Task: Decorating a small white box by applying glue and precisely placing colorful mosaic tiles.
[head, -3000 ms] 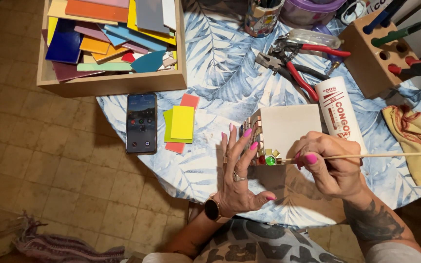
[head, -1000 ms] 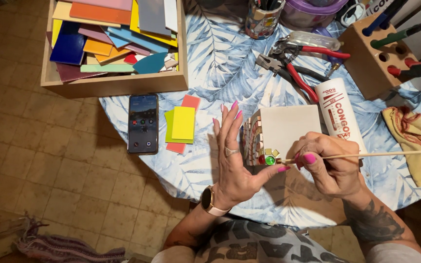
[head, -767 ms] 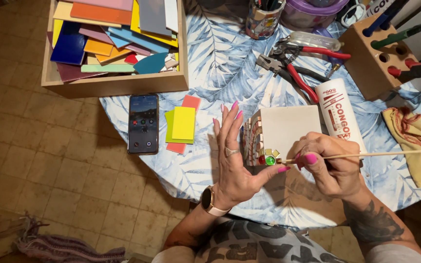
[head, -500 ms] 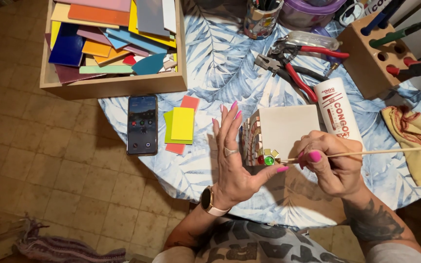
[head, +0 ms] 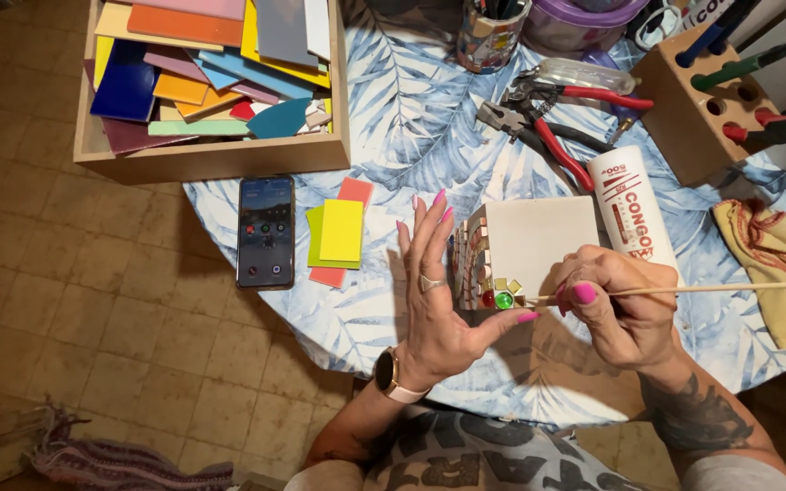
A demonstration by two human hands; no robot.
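1. the left hand [head: 434, 300] stands flat and wide, fingers straight up toward 12 o'clock, with its thumb tip pressed under the near corner of the square tile [head: 525, 250].
2. the right hand [head: 620, 305] is closed narrowly around a thin wooden stick [head: 730, 289], which runs off toward 3 o'clock; its tip points at 9 o'clock, just beside the green bead [head: 503, 299].
3. the tile sits near the table [head: 411, 136] edge, between the two hands. small mosaic pieces line its left side, and a red bead [head: 488, 298] lies touching the green one.
4. the step in hand looks like nudging the green bead into place with the stick tip.
5. the next move seems to call for a light, steady push, with the left hand bracing the tile so the set pieces do not slip.
6. at 1 o'clock from the tile lies a white glue tube [head: 629, 209]; pliers [head: 548, 136] lie at 12 o'clock.
7. at 9 o'clock are coloured squares [head: 338, 232], then a phone [head: 266, 232]; a tray of coloured tiles [head: 211, 82] is at 10 o'clock.
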